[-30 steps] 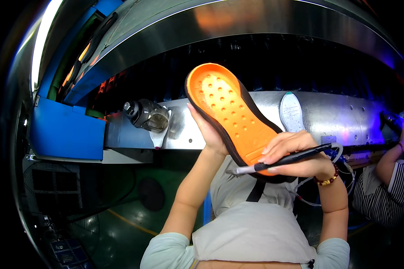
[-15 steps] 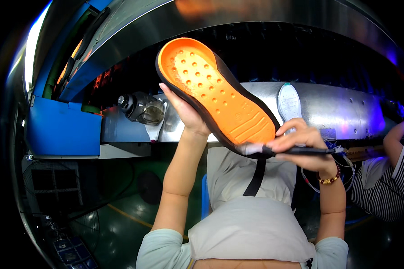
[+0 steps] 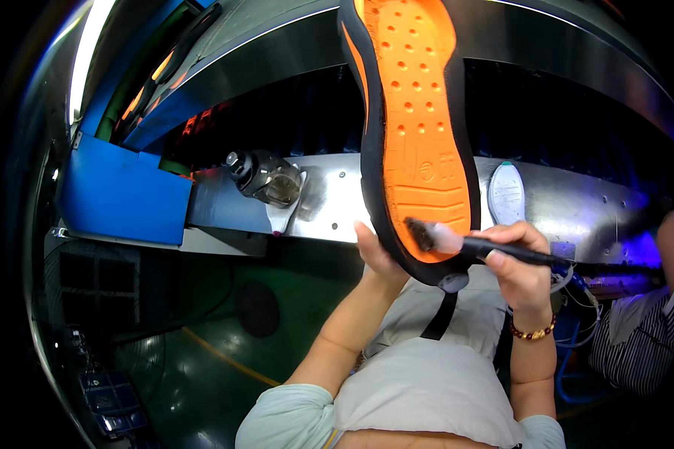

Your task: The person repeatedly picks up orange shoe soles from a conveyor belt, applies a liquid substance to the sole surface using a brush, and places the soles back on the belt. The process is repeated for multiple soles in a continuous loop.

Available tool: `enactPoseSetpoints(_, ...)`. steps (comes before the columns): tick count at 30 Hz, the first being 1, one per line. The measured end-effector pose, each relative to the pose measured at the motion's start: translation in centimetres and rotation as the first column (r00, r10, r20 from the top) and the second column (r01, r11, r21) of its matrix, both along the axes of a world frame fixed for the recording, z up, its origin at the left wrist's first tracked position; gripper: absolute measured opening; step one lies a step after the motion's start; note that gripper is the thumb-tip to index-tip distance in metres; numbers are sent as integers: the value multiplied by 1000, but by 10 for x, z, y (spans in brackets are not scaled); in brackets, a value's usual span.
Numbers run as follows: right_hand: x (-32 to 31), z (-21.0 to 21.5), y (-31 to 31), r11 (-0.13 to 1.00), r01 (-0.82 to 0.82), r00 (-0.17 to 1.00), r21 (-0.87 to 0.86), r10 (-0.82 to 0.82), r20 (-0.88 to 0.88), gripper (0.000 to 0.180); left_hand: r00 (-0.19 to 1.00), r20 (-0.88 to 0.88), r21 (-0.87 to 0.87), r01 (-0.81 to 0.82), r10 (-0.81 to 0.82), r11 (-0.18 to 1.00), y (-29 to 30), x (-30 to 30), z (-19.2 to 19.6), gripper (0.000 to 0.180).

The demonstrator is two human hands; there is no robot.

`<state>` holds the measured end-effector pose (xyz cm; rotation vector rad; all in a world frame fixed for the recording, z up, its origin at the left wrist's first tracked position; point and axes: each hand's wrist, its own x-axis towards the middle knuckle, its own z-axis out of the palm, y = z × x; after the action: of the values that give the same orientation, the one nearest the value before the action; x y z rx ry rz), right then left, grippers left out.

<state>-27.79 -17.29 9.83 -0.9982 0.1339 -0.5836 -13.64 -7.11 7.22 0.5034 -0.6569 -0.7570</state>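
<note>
A large shoe sole (image 3: 424, 161) with an orange inside and a black rim stands raised in front of me, its heel end pointing away. My left hand (image 3: 382, 254) grips its left edge near the toe, thumb showing and the other fingers hidden behind it. In my right hand (image 3: 518, 262) is a black-handled brush (image 3: 445, 238) with a clear collar and dark bristles. The bristles touch or hover just over the orange surface at the toe end. A thin cable or tube appears near the end of the handle.
Behind the sole runs a metal ledge (image 3: 329, 198). On it are a dark see-through bottle (image 3: 266, 179), a white insole-shaped piece (image 3: 507, 194) and another pale piece (image 3: 283, 217). A blue machine housing (image 3: 123, 191) stands left. Another person's arm (image 3: 672, 243) shows at right.
The sole has turned more upright and moved right and away. My left hand has slid toward the toe end. The brush has shifted from the toe rim onto the orange inside.
</note>
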Motion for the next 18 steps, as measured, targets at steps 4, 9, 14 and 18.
enactPoseSetpoints(4,-6,11,1,953,-74,997,-295,80,9,15,968,-250,12,5,-2,1000,4,5,13,58)
enactPoseSetpoints(9,-2,5,-5,800,114,988,-589,-156,-20,22,962,-273,-74,-50,29,996,-2,10,21,55)
enactPoseSetpoints(14,-3,7,-4,817,146,989,-558,-122,81,20,958,-264,-53,98,-109,994,1,12,25,65)
enactPoseSetpoints(18,0,11,10,746,243,967,-620,-234,97,21,984,-164,-130,45,-67,990,2,14,9,64)
